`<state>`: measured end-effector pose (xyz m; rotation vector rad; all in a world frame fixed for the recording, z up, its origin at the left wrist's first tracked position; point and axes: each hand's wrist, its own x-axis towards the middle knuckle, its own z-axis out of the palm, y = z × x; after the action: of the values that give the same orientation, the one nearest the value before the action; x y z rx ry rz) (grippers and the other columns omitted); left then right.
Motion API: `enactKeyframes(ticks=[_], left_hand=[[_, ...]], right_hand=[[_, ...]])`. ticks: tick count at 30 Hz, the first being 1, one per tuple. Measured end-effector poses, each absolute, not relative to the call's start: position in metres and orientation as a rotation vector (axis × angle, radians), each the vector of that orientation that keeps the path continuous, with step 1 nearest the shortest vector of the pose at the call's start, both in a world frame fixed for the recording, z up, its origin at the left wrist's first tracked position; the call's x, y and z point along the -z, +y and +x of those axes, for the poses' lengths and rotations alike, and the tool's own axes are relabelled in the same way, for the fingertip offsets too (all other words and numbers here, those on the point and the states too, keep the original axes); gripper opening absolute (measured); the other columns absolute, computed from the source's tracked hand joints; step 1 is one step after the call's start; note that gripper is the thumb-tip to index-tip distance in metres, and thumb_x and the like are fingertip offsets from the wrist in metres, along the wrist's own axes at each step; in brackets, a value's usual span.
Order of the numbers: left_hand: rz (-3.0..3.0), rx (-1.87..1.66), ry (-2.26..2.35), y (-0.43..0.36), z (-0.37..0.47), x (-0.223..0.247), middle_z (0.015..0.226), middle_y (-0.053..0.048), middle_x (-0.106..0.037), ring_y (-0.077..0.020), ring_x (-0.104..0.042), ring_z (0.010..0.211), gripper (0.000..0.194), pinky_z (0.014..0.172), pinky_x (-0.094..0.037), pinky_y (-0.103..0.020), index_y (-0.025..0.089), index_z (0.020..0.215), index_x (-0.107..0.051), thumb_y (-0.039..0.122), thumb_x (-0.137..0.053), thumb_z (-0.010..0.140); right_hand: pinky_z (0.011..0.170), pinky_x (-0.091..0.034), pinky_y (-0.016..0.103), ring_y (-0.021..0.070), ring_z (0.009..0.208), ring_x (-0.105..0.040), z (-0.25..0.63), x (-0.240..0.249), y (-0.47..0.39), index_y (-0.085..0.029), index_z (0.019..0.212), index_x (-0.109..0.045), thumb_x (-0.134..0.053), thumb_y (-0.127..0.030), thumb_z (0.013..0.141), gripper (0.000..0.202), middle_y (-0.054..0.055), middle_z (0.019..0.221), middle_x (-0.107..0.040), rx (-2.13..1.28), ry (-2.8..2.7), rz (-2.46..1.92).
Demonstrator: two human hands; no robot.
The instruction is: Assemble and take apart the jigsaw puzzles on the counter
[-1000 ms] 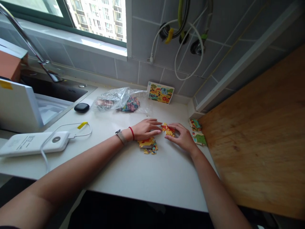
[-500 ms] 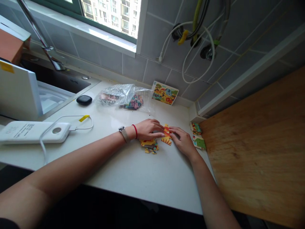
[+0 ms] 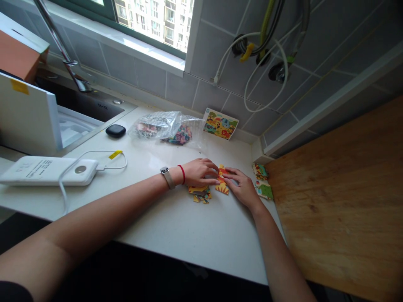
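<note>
Orange and yellow puzzle pieces (image 3: 222,187) lie flat on the white counter between my hands. My left hand (image 3: 201,172) rests palm down with its fingers apart, fingertips at the left edge of these pieces. From the right, my right hand (image 3: 242,186) touches them with thumb and fingertips, its fingers slightly bent and spread. A pile of loose puzzle pieces (image 3: 200,194) is partly covered by my left hand. Two small stacks, one of colourful pieces (image 3: 260,171) and one with green pieces (image 3: 265,190), lie right of my right hand. A picture card (image 3: 221,123) leans on the wall.
Clear plastic bags of pieces (image 3: 170,128) lie at the back, beside a black case (image 3: 115,131). A white power bank (image 3: 50,170) with a cable is at left, near the sink (image 3: 78,98). A wooden board (image 3: 340,197) borders the right side.
The view has shifted slightly. My left fingers have spread a little and lifted off the upper orange piece, while my right hand stays at its right edge.
</note>
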<state>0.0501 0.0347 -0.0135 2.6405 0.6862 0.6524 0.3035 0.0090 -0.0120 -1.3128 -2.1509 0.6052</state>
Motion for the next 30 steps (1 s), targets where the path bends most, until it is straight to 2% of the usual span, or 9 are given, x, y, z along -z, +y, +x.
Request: enactKeyframes(ticks=[13,20,27,30], left_hand=[[2.657,-0.646,0.698,0.0341,0.0497,0.0131,0.13,-0.009,-0.068,-0.027,-0.063,0.114,0.046,0.102,-0.044,-0.041,0.025,0.119,-0.075,0.057,-0.047,0.101],[2.646,-0.616,0.683,0.0346,0.0493,0.0112,0.13,-0.008,-0.068,-0.0264,-0.062,0.116,0.047,0.105,-0.042,-0.04,0.026,0.119,-0.075,0.056,-0.041,0.103],[2.519,-0.664,0.687,0.038,0.0491,0.009,0.124,-0.015,-0.071,-0.0267,-0.064,0.113,0.068,0.105,-0.044,-0.039,0.015,0.115,-0.075,0.056,-0.022,0.106],[2.498,-0.651,0.695,0.0389,0.048,0.0074,0.123,-0.015,-0.071,-0.025,-0.066,0.111,0.072,0.103,-0.045,-0.036,0.015,0.11,-0.076,0.057,-0.017,0.106]], right_hand=[[0.11,-0.048,0.049,0.0279,0.121,-0.064,0.3046,0.0123,0.0092,-0.026,0.108,-0.081,-0.065,-0.044,0.092,0.029,0.011,0.13,-0.069,-0.609,-2.161,-1.306],[0.113,-0.046,0.049,0.0287,0.126,-0.062,0.3066,0.0121,0.0082,-0.027,0.111,-0.08,-0.067,-0.044,0.09,0.03,0.01,0.135,-0.067,-0.598,-2.214,-1.313],[0.115,-0.044,0.05,0.0288,0.128,-0.06,0.3031,0.0139,0.0072,-0.027,0.115,-0.079,-0.067,-0.043,0.091,0.031,0.01,0.139,-0.064,-0.581,-2.222,-1.315],[0.117,-0.042,0.051,0.0288,0.132,-0.058,0.3007,0.015,0.0069,-0.026,0.12,-0.076,-0.064,-0.042,0.093,0.033,0.011,0.144,-0.061,-0.591,-2.243,-1.309]])
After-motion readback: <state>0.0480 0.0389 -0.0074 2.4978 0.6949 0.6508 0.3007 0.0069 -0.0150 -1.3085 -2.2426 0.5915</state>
